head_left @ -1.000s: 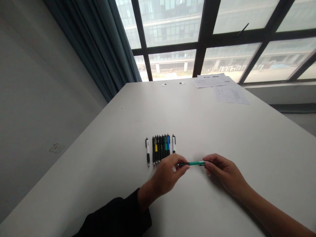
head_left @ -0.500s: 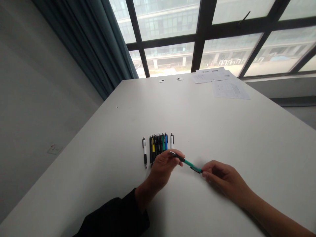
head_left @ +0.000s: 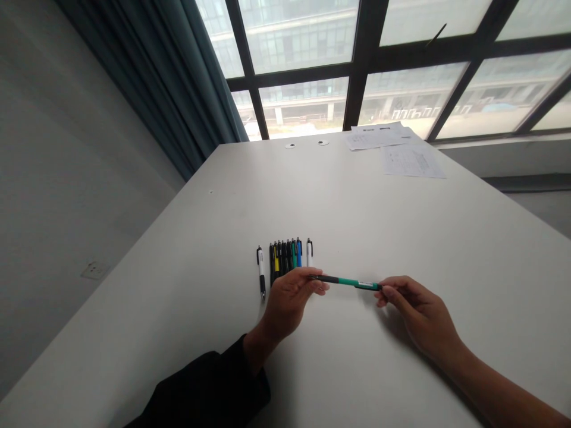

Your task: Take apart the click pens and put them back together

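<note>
A green pen [head_left: 347,282] with a black grip and clip is held nearly level above the table. My left hand [head_left: 288,300] pinches its tip end, while my right hand [head_left: 417,309] closes on the clicker end. Behind my left hand lies a row of several pens [head_left: 285,254] in black, yellow, green and blue, their lower parts hidden by that hand. One white pen [head_left: 261,270] with a black grip lies apart on the left of the row. A second white pen [head_left: 309,252] lies on its right, partly covered by my fingers.
The white table [head_left: 178,285] stretches away to a dark-framed window [head_left: 359,83]. Printed papers [head_left: 413,159] lie at its far right, near two round cable holes. A blue curtain [head_left: 178,89] hangs by the wall on the left, above a wall socket [head_left: 95,270].
The green pen has swung from a slant to almost level. My right hand has risen and moved slightly right with the clicker end, while my left hand has barely shifted.
</note>
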`<state>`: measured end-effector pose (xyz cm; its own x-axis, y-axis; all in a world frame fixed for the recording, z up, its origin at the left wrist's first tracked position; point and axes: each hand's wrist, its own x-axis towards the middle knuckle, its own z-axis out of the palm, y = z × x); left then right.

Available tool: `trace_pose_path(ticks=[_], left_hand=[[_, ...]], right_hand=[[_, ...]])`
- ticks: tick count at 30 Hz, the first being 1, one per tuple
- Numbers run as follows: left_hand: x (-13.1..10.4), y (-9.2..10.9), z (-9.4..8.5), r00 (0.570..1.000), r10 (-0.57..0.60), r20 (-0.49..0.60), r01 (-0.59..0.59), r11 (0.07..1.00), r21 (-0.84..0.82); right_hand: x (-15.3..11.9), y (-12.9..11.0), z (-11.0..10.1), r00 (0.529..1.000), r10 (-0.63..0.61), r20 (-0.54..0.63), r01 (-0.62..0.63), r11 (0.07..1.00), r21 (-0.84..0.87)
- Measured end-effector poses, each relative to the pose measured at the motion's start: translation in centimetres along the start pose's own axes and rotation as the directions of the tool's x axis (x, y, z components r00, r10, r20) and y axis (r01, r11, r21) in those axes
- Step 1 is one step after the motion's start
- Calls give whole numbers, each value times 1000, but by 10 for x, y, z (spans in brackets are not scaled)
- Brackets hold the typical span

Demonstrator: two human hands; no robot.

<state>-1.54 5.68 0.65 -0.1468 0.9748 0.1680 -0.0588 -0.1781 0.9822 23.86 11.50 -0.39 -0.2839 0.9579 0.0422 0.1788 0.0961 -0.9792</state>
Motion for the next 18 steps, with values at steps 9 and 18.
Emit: trace_pose_path(ticks=[9, 18], left_hand=[[0, -10, -8, 968, 217, 124, -250, 870, 425], [0, -4, -7, 966, 210, 150, -257, 833, 490]], right_hand=[[-6, 6, -2, 996, 17, -90, -17, 1000, 3], [-7, 5, -3, 998, -3, -56, 7, 998, 67]])
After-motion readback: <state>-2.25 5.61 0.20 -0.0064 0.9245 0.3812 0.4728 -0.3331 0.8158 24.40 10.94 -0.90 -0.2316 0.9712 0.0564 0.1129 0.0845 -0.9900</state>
